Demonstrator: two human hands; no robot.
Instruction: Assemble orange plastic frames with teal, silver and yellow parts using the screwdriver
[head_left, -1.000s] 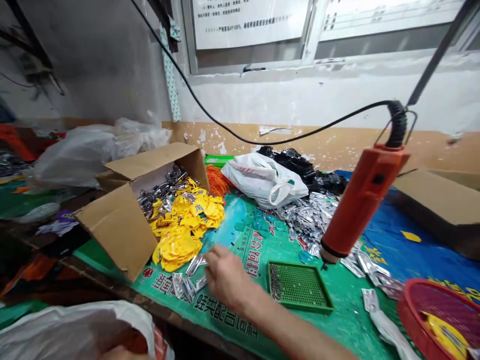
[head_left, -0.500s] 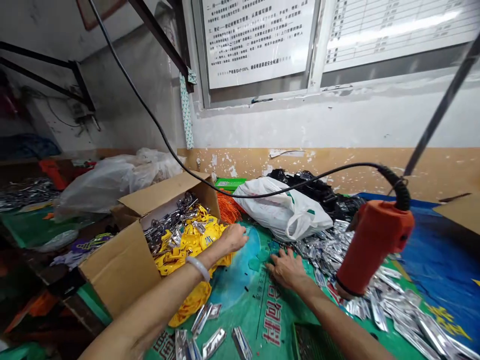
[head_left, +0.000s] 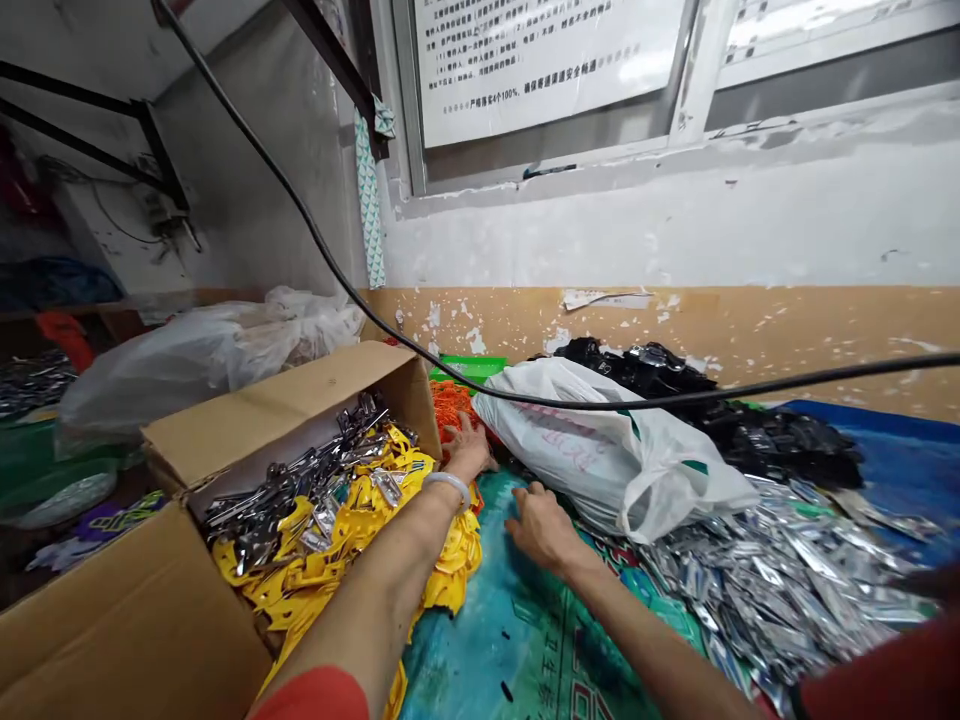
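Observation:
My left hand (head_left: 468,449), with a pale bangle (head_left: 448,487) at the wrist, reaches over the near edge of an orange pile of stringy pieces (head_left: 450,402), fingers spread. My right hand (head_left: 540,522) is over the green printed sheet (head_left: 517,625), just left of a white plastic bag (head_left: 577,440); its fingers are bent and apart, and nothing shows in them. Left of my hands, yellow pieces (head_left: 360,535) and metal clips (head_left: 292,490) fill a cardboard box (head_left: 135,600) and spill over its right side.
Silvery packets (head_left: 780,570) are heaped at the right, with black plastic (head_left: 660,375) behind the white bag. A green tray (head_left: 471,368) stands near the wall. A black cable (head_left: 315,235) hangs across the view. Clear plastic bags (head_left: 225,340) lie behind the box.
My view has moved closer to the back of the table. My left hand has gone forward to the orange pile, and its fingers have spread. My right hand has moved forward beside the white bag.

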